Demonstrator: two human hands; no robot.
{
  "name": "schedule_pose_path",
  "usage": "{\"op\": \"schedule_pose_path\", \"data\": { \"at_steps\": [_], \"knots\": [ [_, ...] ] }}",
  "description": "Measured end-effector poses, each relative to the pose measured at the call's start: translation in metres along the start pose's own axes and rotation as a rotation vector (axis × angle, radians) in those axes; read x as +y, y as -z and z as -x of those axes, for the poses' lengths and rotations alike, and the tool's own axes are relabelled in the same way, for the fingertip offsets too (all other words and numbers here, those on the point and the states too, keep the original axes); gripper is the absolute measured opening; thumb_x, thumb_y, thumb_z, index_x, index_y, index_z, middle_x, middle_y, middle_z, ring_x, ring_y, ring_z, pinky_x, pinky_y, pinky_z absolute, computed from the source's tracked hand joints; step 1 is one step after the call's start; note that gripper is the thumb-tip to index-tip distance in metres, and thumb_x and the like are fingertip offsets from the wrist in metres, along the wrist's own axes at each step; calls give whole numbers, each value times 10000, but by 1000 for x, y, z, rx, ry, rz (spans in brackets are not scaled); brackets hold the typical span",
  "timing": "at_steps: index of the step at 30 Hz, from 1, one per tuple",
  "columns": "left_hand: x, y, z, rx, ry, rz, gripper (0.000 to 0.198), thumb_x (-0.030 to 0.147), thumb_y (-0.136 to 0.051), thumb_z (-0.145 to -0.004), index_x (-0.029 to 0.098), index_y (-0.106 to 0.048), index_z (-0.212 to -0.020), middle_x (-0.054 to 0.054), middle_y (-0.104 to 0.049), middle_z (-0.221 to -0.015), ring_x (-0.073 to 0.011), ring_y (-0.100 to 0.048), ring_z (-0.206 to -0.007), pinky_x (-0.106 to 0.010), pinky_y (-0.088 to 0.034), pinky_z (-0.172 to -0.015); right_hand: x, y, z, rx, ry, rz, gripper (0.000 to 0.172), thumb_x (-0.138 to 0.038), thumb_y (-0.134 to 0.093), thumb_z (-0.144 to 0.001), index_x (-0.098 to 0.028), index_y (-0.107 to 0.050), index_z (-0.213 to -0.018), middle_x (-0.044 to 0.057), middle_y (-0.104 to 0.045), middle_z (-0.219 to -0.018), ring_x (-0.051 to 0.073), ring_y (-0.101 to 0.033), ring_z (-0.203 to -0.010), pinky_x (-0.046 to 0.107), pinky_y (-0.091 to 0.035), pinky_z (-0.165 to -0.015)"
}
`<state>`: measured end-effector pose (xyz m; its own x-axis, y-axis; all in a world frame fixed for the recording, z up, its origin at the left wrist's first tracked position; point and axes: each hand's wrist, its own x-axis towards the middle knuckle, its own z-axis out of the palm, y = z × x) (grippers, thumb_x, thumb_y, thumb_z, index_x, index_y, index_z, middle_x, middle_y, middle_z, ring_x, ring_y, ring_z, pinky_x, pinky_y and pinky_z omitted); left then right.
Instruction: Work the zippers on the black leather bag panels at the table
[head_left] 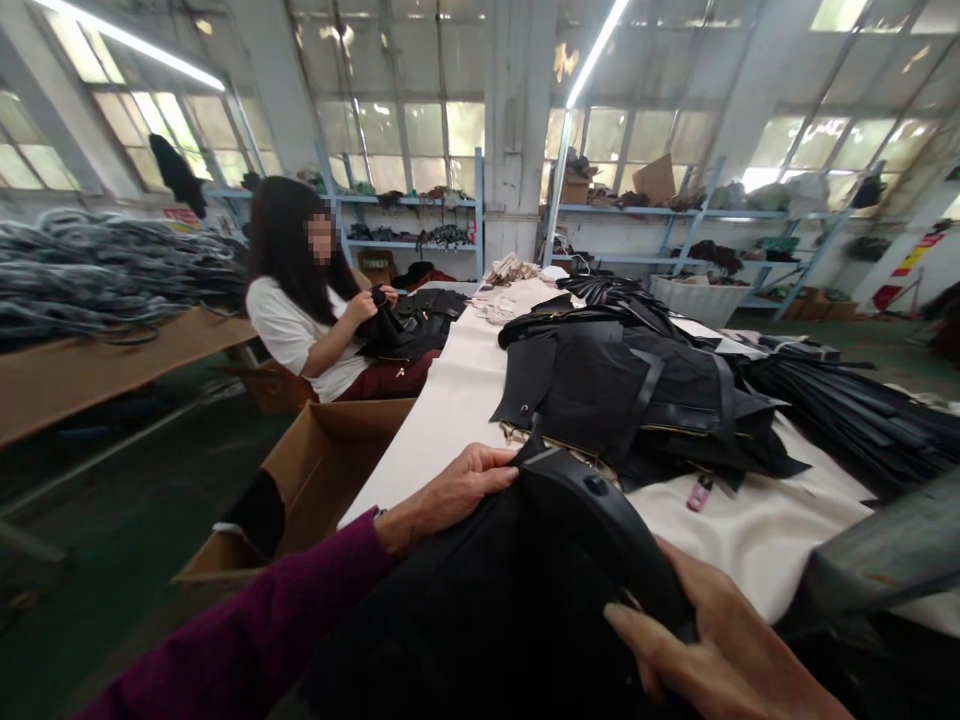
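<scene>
My left hand (450, 495), in a purple sleeve, grips the left edge of a black leather bag piece (525, 590) at the near end of the table. My right hand (712, 650) is closed around the same piece's black strap (607, 520) on its right side. Just beyond lies a pile of black leather panels with straps (637, 400) on the white table cover (450, 400). A small pink lighter-like object (699, 492) rests by the pile's near edge.
A person in a white shirt (300, 320) sits at the left of the table, handling black pieces. An open cardboard box (315, 470) stands on the floor beside the table. Black strips (855, 410) are heaped at the right. Blue shelves (675, 230) line the back wall.
</scene>
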<state>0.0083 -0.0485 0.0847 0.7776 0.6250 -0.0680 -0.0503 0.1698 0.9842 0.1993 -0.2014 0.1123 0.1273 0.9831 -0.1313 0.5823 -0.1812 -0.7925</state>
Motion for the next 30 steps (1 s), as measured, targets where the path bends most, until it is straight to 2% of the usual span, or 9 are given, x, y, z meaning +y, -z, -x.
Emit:
{"op": "schedule_pose_path", "data": {
  "at_steps": [3, 5, 7, 9, 12, 16, 19, 24, 30],
  "knots": [
    [-6, 12, 0, 54, -13, 14, 286, 338, -600, -759, 177, -685, -980, -59, -696, -845, -191, -636, -688, -272, -481, -617, -4, 14, -12, 100, -6, 56, 271, -445, -503, -796, -224, -511, -639, -46, -547, -503, 121, -515, -441, 211, -384, -405],
    [-15, 24, 0, 88, -10, 32, 286, 314, -598, -763, 178, -678, -1002, -58, -697, -865, -185, -641, -700, -262, -479, -626, 4, 29, -14, 232, -17, 137, 391, -540, -478, -787, -229, -489, -550, -39, -515, -480, 119, -468, -423, 220, -353, -388],
    [-28, 33, 0, 91, -12, 77, 308, 288, -597, -761, 182, -664, -1043, -61, -694, -910, -192, -647, -763, -279, -486, -696, 15, 42, -12, 268, -60, 193, 466, -618, -453, -766, -233, -481, -503, -33, -495, -457, 126, -459, -411, 231, -359, -388],
    [-41, 37, 0, 66, -32, 132, 357, 267, -596, -753, 190, -638, -1099, -68, -682, -981, -209, -641, -865, -323, -474, -810, 24, 46, -9, 203, -121, 214, 497, -659, -434, -752, -234, -493, -501, -22, -507, -457, 136, -473, -406, 238, -373, -382],
    [-53, 33, -1, 47, -44, 186, 451, 243, -604, -726, 210, -589, -1175, -75, -650, -1087, -232, -608, -988, -381, -427, -921, 24, 35, -7, 19, -121, 144, 461, -624, -426, -791, -232, -520, -566, -24, -556, -514, 143, -524, -462, 229, -416, -427],
    [-53, 23, 0, 38, -16, 193, 490, 245, -602, -721, 231, -564, -1209, -66, -627, -1142, -242, -582, -1051, -403, -399, -963, 10, 8, -20, -170, -57, 28, 260, -444, -486, -852, -222, -530, -725, -58, -565, -553, 130, -561, -529, 205, -429, -497],
    [-54, 21, 2, -5, 20, 192, 437, 265, -600, -730, 211, -602, -1164, -72, -658, -1075, -248, -601, -1015, -396, -422, -938, 1, -3, -38, -202, -15, -35, 172, -359, -523, -850, -208, -517, -768, -64, -580, -531, 122, -557, -491, 203, -407, -467],
    [-70, 29, 5, 80, 13, 274, 412, 241, -613, -722, 200, -624, -1131, -66, -679, -1023, -221, -641, -911, -345, -468, -866, -5, 14, -43, -42, -24, -1, 280, -405, -519, -843, -202, -505, -651, -63, -521, -513, 93, -488, -450, 170, -362, -401],
    [-81, 32, 2, 166, 66, 326, 488, 226, -644, -678, 191, -600, -1163, -73, -693, -978, -236, -660, -832, -346, -518, -753, 24, 48, 12, 118, -192, 203, 424, -541, -478, -828, -218, -515, -556, -32, -516, -535, 118, -496, -460, 191, -403, -391]
  ]
}}
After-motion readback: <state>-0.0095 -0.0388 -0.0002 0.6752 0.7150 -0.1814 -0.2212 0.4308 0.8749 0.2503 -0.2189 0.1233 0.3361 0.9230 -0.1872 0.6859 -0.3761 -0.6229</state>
